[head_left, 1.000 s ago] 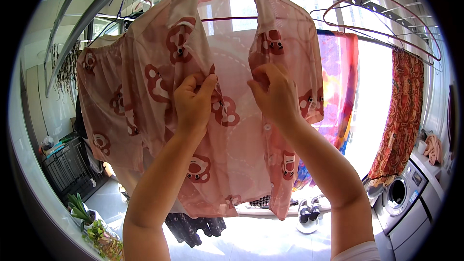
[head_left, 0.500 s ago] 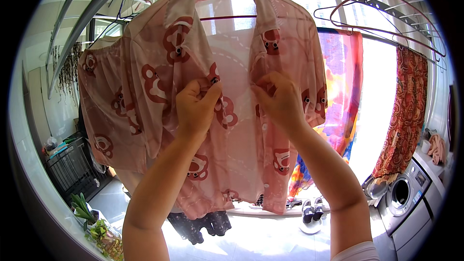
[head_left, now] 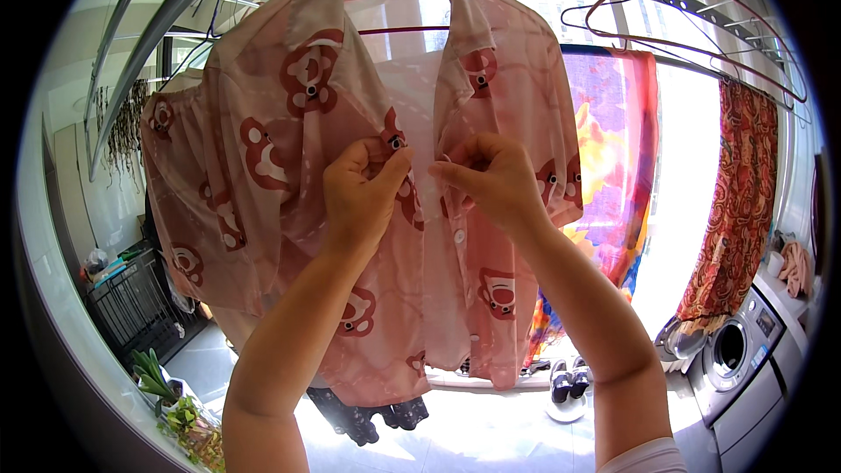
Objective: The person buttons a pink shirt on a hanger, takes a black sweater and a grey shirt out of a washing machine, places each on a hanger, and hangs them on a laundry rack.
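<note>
A pink shirt [head_left: 289, 175] with a red bear print fills the middle of the view, hanging from a hanger [head_left: 394, 31] at 12 o'clock. Its front is open down the centre, and both hands work at the upper part of that opening. At 3 o'clock hangs a bright cloth [head_left: 613, 166] of purple, orange and blue, with a red patterned curtain [head_left: 740, 210] beyond it. A washer [head_left: 745, 359] stands at 4 o'clock, a dark rack [head_left: 131, 307] at 8 o'clock. Empty hangers [head_left: 701, 26] hang on the rail at 2 o'clock.

The left hand [head_left: 359, 197], just left of centre, pinches the left edge of the shirt front between thumb and fingers. The right hand [head_left: 491, 180], just right of centre, pinches the right edge, fingertips [head_left: 442, 171] pointing toward 9 o'clock. The hands lie close together, not touching. A white button [head_left: 459, 236] shows below the right hand, at 6 o'clock from it.
</note>
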Demonstrator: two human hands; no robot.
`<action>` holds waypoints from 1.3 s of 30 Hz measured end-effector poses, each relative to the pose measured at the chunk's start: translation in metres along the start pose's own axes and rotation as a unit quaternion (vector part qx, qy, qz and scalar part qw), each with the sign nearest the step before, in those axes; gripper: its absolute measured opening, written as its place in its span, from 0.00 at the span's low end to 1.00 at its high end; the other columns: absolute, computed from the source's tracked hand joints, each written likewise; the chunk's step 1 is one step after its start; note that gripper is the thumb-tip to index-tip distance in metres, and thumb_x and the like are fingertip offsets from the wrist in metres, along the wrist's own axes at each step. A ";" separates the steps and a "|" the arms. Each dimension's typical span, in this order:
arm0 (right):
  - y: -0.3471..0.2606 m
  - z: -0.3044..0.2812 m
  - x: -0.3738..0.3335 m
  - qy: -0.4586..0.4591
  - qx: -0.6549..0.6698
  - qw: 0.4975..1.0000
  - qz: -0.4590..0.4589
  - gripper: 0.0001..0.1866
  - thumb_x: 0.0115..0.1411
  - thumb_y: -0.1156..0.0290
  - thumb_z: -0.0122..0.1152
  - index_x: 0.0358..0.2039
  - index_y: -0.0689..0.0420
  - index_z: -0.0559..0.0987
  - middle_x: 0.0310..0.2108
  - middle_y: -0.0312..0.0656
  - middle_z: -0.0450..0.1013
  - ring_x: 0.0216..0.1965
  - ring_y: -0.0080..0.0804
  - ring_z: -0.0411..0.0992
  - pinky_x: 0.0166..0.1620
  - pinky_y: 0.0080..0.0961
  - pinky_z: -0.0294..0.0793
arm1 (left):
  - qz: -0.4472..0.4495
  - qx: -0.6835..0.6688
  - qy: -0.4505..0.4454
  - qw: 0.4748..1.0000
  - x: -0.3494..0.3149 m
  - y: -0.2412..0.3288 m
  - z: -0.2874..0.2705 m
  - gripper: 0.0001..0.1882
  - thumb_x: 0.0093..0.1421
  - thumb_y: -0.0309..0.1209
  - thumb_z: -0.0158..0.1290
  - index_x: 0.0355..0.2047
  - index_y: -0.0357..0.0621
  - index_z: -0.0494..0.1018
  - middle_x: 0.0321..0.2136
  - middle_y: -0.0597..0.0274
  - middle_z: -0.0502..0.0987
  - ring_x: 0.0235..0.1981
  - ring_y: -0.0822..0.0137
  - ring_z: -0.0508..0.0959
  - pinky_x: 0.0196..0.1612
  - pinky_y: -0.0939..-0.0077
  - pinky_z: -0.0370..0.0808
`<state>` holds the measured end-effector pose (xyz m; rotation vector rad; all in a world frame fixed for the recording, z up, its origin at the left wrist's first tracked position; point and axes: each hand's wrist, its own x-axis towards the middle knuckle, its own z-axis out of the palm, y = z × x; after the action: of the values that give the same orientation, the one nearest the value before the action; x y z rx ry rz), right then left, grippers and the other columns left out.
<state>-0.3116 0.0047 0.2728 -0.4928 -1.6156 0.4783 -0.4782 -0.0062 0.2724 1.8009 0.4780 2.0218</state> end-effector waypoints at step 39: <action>0.006 0.016 0.011 0.085 -0.139 0.976 -0.146 0.09 0.49 0.76 0.59 0.33 0.62 0.78 0.28 0.47 0.75 0.30 0.39 0.73 0.36 0.32 0.71 | 0.070 0.134 0.024 0.988 -0.010 0.018 -0.009 0.04 0.57 0.23 0.54 0.32 0.35 0.72 0.25 0.69 0.75 0.26 0.83 0.72 0.29 0.90 0.68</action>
<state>-0.3279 0.0159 0.2769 -0.4791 -1.5636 -0.0132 -0.4873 -0.0271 0.2720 1.9945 0.6828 2.1879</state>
